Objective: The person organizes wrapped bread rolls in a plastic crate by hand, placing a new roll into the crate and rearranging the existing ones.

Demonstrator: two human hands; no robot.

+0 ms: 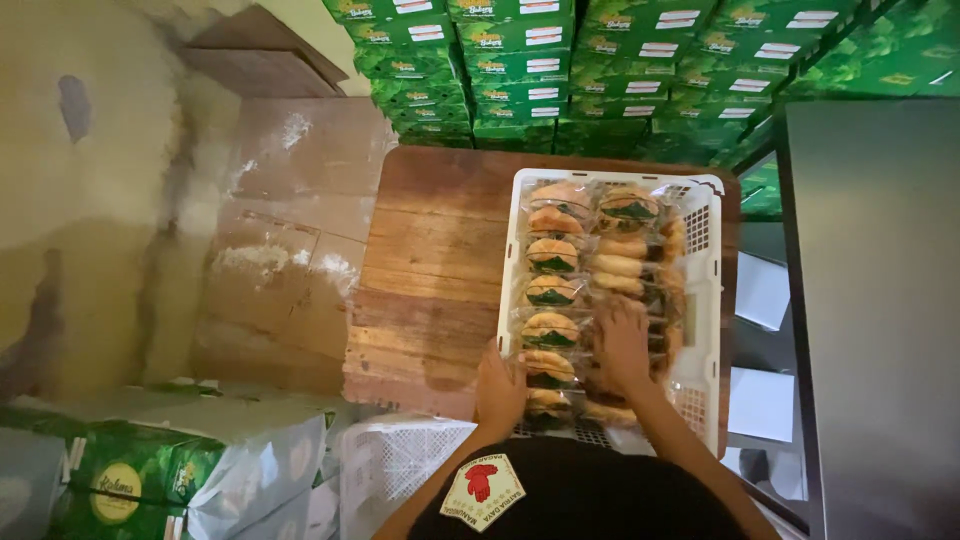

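A white plastic crate (707,250) sits on a brown wooden table (430,270), filled with several clear-wrapped round buns (552,254) laid in two rows. My left hand (499,385) rests on the near end of the left row, at the crate's near left edge, fingers over a wrapped bun. My right hand (622,345) lies flat on the packs in the right row, fingers spread. Whether either hand grips a pack is unclear. The dark top of my cap (570,495) with a badge fills the bottom of the view.
Stacks of green cartons (560,70) line the back wall. Flattened brown cardboard (285,230) lies left of the table. Another white crate (390,455) and green-printed bags (150,465) stand at bottom left. A grey metal surface (875,300) runs along the right.
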